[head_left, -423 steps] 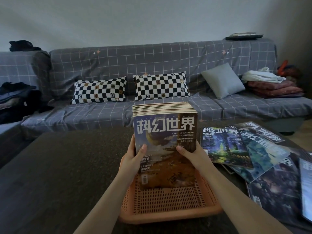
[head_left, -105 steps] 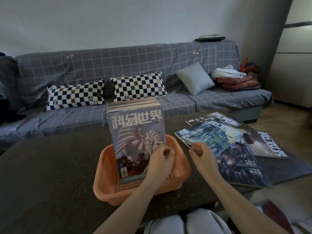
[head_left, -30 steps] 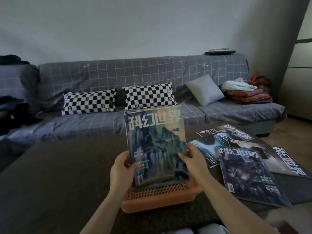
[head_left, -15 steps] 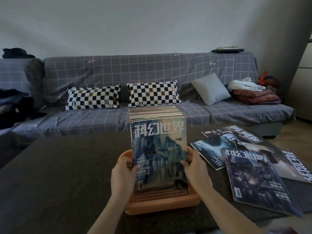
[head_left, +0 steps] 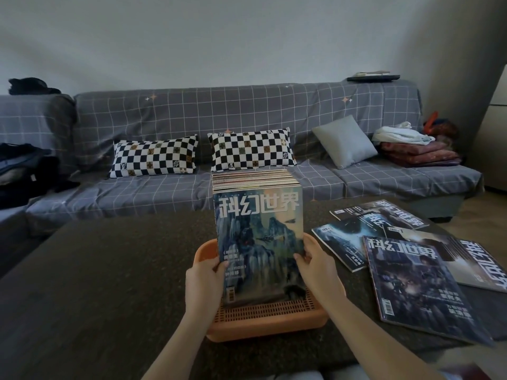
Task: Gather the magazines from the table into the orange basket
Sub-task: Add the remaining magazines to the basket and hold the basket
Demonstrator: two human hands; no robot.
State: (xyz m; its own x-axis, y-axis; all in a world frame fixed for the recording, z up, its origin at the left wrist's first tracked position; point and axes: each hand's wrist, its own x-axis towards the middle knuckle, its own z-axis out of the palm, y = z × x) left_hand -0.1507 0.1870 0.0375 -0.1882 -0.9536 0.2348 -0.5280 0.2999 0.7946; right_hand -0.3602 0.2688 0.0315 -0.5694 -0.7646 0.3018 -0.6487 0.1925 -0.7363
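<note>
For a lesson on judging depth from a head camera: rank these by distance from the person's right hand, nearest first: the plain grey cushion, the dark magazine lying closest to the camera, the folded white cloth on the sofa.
From the right hand:
1. Dark magazine, flat on the table just to its right.
2. Grey cushion, on the sofa beyond the table.
3. White cloth, farther right, atop the red pile.

Mag stack upright in basket on table; loose mags right, sofa behind.
</note>
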